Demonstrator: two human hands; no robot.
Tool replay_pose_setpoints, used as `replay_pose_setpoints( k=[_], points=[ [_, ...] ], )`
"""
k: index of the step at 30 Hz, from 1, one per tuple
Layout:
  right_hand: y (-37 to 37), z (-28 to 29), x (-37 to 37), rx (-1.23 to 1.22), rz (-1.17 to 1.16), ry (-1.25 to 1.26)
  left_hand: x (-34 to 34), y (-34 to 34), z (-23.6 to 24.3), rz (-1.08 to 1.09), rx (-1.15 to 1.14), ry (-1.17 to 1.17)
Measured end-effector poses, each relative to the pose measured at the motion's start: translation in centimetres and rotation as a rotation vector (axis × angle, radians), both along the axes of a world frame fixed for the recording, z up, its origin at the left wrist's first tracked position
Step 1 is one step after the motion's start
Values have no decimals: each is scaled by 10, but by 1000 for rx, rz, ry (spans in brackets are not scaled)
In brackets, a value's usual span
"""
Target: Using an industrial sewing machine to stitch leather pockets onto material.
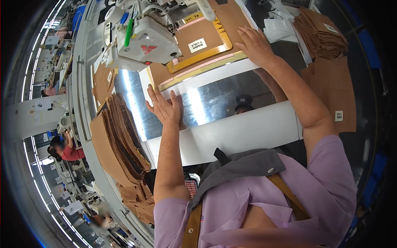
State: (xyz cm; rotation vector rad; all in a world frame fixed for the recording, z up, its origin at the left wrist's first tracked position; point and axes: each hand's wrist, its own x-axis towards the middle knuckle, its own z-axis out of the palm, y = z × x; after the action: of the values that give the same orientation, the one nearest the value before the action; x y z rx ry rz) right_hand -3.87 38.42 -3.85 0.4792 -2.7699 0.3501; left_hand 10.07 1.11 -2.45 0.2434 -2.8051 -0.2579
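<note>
Your left hand [164, 108] lies flat, fingers spread and the grip apart, palm down on the shiny metal plate [215, 99] of the bench [244, 132]. Just beyond its fingertips sits the near edge of the brown template [198, 62], a flat board with a yellow frame [206, 51] and pink strips along its border.

Your right hand [255, 44] rests open on the far right corner of that same template, fingers stretched forward, the grip apart and clamped on nothing. The template lies between your 2 hands, flat on the bench, and its far end runs under the white sewing machine head [142, 43], which stands beyond and to the left of your left hand.

Left of your left hand, a stack of brown cut pieces [124, 140] hangs over the bench edge. Right of your right hand, another pile of brown pieces [320, 35] rests on the bench, near a few white sheets [279, 31].
</note>
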Motion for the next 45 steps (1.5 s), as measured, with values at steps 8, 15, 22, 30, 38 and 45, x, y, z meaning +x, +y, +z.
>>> replay_pose_setpoints(
  k=[8, 15, 22, 30, 38, 45],
  points=[
    [17, 2, -17, 99, -129, -2, -31, 1, -8, 134, 120, -25],
    [9, 8, -23, 98, -16, 52, -82, 16, -8, 137, -8, -86],
    [-8, 15, -25, -248, -112, -103, -88, 13, 14, 154, -26, 16],
    [17, 26, 35, -435, -26, -102, -22, 2, 34, 57, 208, -25],
    [79, 59, 154, -430, -130, -470, 118, 37, 29, -61, 164, -151],
    [93, 37, 193, -406, -119, -149, 131, 69, 41, -206, 215, -3]
  ],
)
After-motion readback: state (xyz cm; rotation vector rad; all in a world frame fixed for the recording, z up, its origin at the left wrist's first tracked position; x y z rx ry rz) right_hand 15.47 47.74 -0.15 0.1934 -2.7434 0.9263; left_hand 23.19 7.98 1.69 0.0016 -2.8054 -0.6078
